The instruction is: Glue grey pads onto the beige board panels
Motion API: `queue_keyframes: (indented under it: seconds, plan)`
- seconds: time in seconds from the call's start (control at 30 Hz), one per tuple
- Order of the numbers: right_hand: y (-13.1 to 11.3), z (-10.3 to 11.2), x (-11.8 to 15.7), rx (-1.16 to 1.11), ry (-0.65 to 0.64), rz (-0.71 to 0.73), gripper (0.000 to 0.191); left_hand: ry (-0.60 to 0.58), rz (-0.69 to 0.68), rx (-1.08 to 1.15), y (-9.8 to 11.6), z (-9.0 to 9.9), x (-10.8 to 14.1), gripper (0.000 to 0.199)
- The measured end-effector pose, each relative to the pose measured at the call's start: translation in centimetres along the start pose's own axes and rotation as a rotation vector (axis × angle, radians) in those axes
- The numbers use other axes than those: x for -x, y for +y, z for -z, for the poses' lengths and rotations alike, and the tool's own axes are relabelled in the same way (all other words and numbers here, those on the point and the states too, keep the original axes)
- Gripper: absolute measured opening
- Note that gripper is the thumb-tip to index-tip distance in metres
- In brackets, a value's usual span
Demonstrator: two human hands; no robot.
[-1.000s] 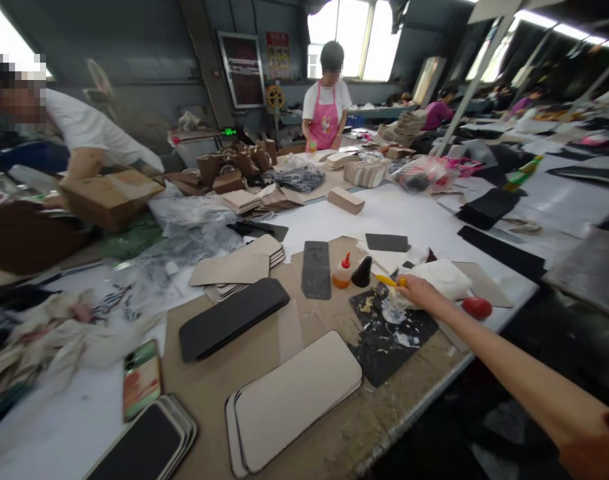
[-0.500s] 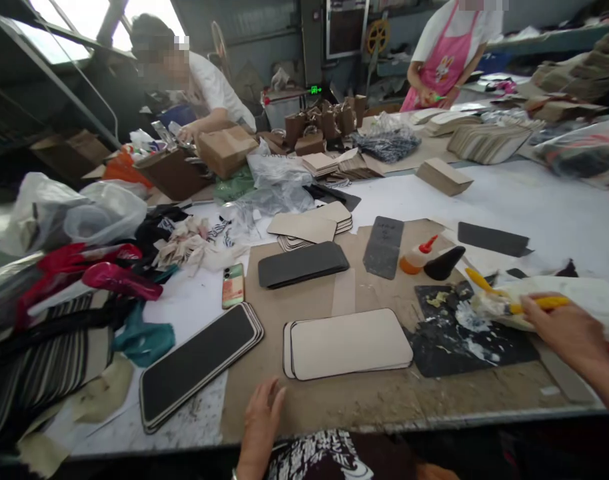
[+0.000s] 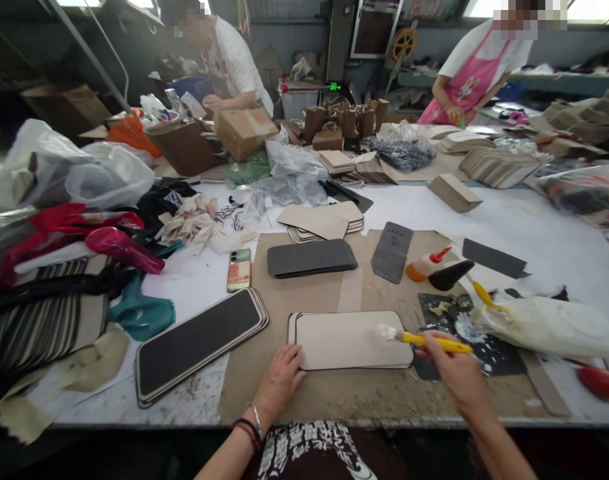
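My right hand [image 3: 447, 363] grips a yellow-handled brush [image 3: 429, 341], its white-coated bristles over the right part of a beige rounded panel [image 3: 344, 341]. That panel lies on top of a similar one on brown board. My left hand [image 3: 283, 373] rests with its fingers apart on the panel's lower left corner. To the left lies a stack of black panels with beige borders [image 3: 199, 347]. Dark grey panels [image 3: 311, 259] lie behind the beige one. At the right, a black sheet [image 3: 504, 360] is smeared with white paste, beside a pale plastic bag [image 3: 549, 323].
A phone [image 3: 239, 270], an orange glue bottle [image 3: 424, 265] and a black bottle [image 3: 450, 275] stand or lie farther back. Cloth scraps and plastic bags crowd the left. Two people work across the table, near a cardboard box [image 3: 244, 130] and brown bags.
My right hand has moved left with the brush, from the paste-smeared sheet to the beige panel. My left hand has moved up onto the panel's corner. The head view has shifted.
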State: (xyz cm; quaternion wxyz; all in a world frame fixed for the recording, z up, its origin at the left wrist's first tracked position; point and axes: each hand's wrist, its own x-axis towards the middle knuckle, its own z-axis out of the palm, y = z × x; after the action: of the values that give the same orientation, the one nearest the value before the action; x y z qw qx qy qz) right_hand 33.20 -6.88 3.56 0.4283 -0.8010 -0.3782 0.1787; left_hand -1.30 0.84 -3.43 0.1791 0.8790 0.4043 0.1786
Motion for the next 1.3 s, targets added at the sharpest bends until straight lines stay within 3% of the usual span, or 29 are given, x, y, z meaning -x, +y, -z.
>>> queue_keyframes:
  seconds: [0.07, 0.13, 0.2, 0.27, 0.4, 0.63, 0.73, 0.83, 0.93, 1.1, 1.2, 1.3]
  plan:
    - [-3.6, -5.5, 1.8, -0.166, -0.192, -0.062, 0.046, -0.017, -0.022, -0.007, -0.3, -0.1, 0.0, 0.031]
    - [-6.6, -9.9, 3.3, -0.253, -0.307, -0.015, 0.041, -0.017, -0.037, -0.009, -0.6, -0.1, 0.0, 0.031]
    - [-8.5, -12.9, 4.4, -0.271, -0.377, 0.043, 0.038, -0.003, -0.050, -0.005, -0.8, -0.2, 0.0, 0.030]
    - [-9.2, -14.4, 5.0, -0.241, -0.392, 0.093, 0.038, 0.014, -0.064, 0.010, -1.0, -0.1, 0.0, 0.028]
    - [-7.5, -13.4, 4.2, -0.087, -0.242, 0.141, 0.040, 0.036, -0.098, 0.018, -1.3, 0.0, -0.1, 0.025]
    - [-2.0, -5.2, 0.7, 0.261, 0.103, 0.110, 0.043, 0.096, -0.232, -0.086, -2.2, -0.5, -0.3, 0.023]
    - [-1.0, -3.7, 0.2, 0.338, 0.185, 0.125, 0.043, 0.121, -0.270, -0.095, -2.6, -0.8, -0.4, 0.025]
    - [-1.5, -5.0, 0.5, 0.348, 0.193, 0.162, 0.039, 0.135, -0.306, -0.110, -3.0, -1.0, -0.4, 0.025]
    - [-3.9, -8.2, 1.9, 0.286, 0.138, 0.199, 0.031, 0.142, -0.353, -0.130, -3.4, -1.1, -0.4, 0.024]
    - [-8.8, -13.2, 6.5, 0.070, -0.150, 0.230, 0.019, 0.158, -0.387, -0.118, -4.1, -1.1, -0.6, 0.024]
    - [-8.7, -13.0, 8.1, 0.021, -0.182, 0.182, 0.016, 0.153, -0.405, -0.106, -4.1, -0.9, -0.7, 0.023]
    - [-5.7, -9.8, 7.4, 0.119, 0.018, 0.133, 0.022, 0.137, -0.405, -0.105, -3.9, -0.5, -0.8, 0.023]
